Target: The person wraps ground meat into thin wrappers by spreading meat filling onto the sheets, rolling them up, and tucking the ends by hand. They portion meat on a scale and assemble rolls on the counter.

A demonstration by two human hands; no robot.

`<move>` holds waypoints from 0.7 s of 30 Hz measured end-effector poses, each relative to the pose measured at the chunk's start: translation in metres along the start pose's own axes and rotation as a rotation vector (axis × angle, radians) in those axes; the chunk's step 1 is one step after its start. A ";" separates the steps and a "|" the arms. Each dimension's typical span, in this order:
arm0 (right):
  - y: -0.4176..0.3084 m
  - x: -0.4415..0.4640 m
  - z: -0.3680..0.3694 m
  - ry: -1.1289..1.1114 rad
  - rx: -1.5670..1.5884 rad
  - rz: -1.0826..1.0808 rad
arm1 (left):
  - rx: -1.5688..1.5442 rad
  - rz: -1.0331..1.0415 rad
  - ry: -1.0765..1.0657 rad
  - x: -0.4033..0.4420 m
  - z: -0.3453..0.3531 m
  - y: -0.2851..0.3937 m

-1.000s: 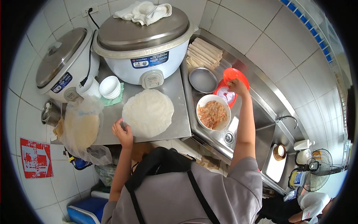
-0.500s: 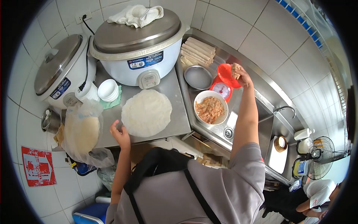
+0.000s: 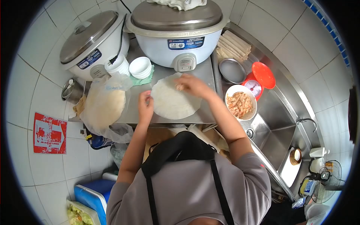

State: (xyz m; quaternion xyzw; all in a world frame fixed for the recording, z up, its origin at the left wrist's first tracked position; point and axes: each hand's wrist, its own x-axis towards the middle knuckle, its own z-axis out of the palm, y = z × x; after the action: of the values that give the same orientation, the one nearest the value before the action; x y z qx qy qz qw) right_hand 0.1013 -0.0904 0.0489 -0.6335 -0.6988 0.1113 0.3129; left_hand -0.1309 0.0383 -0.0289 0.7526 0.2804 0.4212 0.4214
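Note:
A round, pale wrapper sheet (image 3: 170,101) lies flat on the steel counter. Over its upper right part, my right hand (image 3: 193,85) is closed on a small lump of meat filling (image 3: 180,87), mostly hidden by the fingers. At the sheet's left edge is my left hand (image 3: 145,107), its fingers loosely bent and apart; I cannot tell whether they touch the sheet. To the right stands a white bowl (image 3: 252,117) of orange-brown meat filling (image 3: 239,104). Behind it is a red kitchen scale (image 3: 254,87) with a red pan (image 3: 263,75).
Two big rice cookers (image 3: 170,41) stand at the back. Stacked white bowls (image 3: 140,67) and a plastic bag of wrappers (image 3: 105,103) are on the left. Rolled wrappers (image 3: 234,45) lie beyond a round metal pan (image 3: 232,70). A sink (image 3: 275,137) is at right.
My right hand has moved left from the scale pan to above the wrapper, carrying the filling. My left hand has come closer to the sheet's edge. The camera view has shifted.

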 end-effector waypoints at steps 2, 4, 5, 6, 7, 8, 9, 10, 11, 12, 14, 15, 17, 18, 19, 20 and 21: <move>0.000 0.004 0.034 -0.054 -0.079 -0.021 | 0.085 0.062 -0.087 0.004 0.007 0.003; 0.001 0.003 0.051 -0.151 -0.186 0.042 | 0.189 0.112 -0.164 0.006 0.013 0.014; 0.005 0.005 0.046 -0.074 -0.131 0.014 | 0.186 0.129 -0.191 0.010 0.017 0.019; 0.010 0.004 0.035 0.002 -0.076 -0.016 | 0.184 0.145 -0.218 0.015 0.020 0.024; 0.009 0.001 0.026 0.076 -0.014 -0.039 | 0.182 0.154 -0.250 0.015 0.022 0.029; 0.007 -0.003 0.021 0.163 0.052 0.129 | 0.178 0.170 -0.258 0.018 0.028 0.034; 0.006 -0.004 0.023 0.107 0.071 0.208 | 0.173 0.183 -0.267 0.022 0.036 0.038; 0.006 -0.004 0.027 0.051 0.090 0.289 | 0.168 0.196 -0.279 0.024 0.042 0.041; 0.006 -0.005 0.032 -0.004 0.109 0.367 | 0.191 0.283 -0.297 0.025 0.047 0.038; 0.012 -0.008 0.043 0.062 0.041 0.292 | 0.215 0.372 -0.312 0.026 0.054 0.031; 0.029 -0.017 0.071 0.193 -0.092 0.141 | 0.248 0.456 -0.342 0.027 0.060 0.019; 0.026 -0.016 0.067 0.198 -0.113 0.124 | 0.258 0.449 -0.356 0.025 0.060 0.017; 0.020 -0.019 0.061 0.211 -0.146 0.100 | 0.221 0.315 -0.454 0.023 0.057 0.012; 0.017 -0.021 0.056 0.253 0.016 0.134 | 0.173 0.193 -0.529 0.028 0.053 0.014; 0.016 -0.021 0.047 0.295 0.174 0.161 | 0.123 0.076 -0.596 0.036 0.050 0.016; 0.018 -0.021 0.039 0.334 0.330 0.185 | 0.128 0.121 -0.578 0.041 0.047 0.020; 0.022 -0.021 0.033 0.294 0.336 0.208 | 0.132 0.161 -0.560 0.043 0.045 0.022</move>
State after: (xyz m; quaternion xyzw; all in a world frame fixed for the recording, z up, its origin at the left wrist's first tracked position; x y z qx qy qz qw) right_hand 0.1003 -0.0989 0.0052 -0.6507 -0.5484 0.1641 0.4989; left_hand -0.0695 0.0429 -0.0061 0.8851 0.1194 0.2101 0.3978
